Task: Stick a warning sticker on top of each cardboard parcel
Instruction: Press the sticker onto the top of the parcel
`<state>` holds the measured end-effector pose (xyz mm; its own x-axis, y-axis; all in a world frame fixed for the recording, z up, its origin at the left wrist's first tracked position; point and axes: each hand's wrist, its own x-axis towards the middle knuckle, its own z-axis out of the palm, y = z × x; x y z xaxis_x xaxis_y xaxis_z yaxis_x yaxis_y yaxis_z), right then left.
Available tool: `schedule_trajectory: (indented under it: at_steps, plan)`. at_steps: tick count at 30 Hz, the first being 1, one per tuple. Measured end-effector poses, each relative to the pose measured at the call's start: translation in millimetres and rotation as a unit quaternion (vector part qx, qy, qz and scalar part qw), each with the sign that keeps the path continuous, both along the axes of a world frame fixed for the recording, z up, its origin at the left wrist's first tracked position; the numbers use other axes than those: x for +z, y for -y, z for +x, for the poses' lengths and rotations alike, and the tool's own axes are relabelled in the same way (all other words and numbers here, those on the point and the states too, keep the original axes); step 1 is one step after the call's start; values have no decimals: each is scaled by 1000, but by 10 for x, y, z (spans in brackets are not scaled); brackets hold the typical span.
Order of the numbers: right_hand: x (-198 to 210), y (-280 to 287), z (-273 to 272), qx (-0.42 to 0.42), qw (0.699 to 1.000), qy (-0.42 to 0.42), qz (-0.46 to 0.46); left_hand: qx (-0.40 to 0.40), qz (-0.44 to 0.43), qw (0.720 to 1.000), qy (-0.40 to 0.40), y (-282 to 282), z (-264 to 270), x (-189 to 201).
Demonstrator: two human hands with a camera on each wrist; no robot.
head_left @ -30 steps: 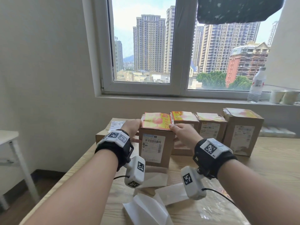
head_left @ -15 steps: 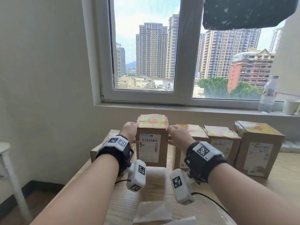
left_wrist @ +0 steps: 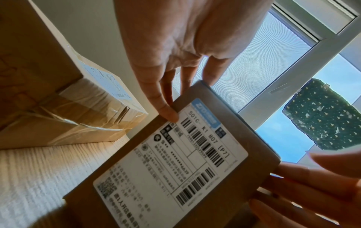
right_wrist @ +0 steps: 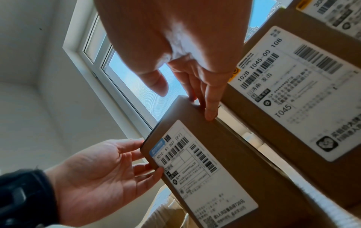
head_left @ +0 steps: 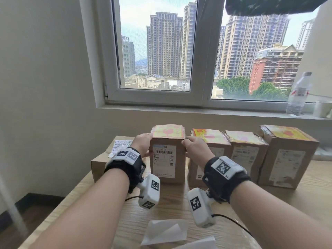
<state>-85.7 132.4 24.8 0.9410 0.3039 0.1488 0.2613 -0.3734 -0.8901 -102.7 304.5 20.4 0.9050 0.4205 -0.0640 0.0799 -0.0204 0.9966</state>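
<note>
Both hands clasp one parcel (head_left: pixel 168 159) from its sides: my left hand (head_left: pixel 142 143) on its left edge, my right hand (head_left: pixel 195 150) on its right, fingers (right_wrist: pixel 212 108) against the cardboard. It stands upright on the tabletop (head_left: pixel 172 203), a yellow-pink sticker (head_left: pixel 168 131) on top. Just right, a row of three stickered parcels (head_left: pixel 248 155) leaves a narrow gap; left, a flat box (head_left: pixel 100 162) sits close. Near me lie white backing papers (head_left: pixel 165 230). Behind, I see a window (head_left: pixel 197 51) and a bottle (head_left: pixel 299 94) on the sill.
</note>
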Motion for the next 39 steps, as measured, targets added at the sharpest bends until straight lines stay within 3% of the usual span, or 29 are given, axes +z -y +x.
schedule_trajectory:
  at_steps: [15, 23, 32, 39]
  plan:
    - [-15, 110, -81, 9, 997, 61, -56, -17, 16, 999, -25, 8, -58, -78]
    - [93, 174, -266, -97, 982, 158, -47, 43, 94, 995, -12, -187, -255, -110]
    - [-36, -498, -343, 26, 998, 47, -11, 182, 157, 970, -25, -865, -629, -123]
    - [-360, -1115, -361, 111, 989, -31, -94, 219, 175, 955, -97, -1251, -680, -443]
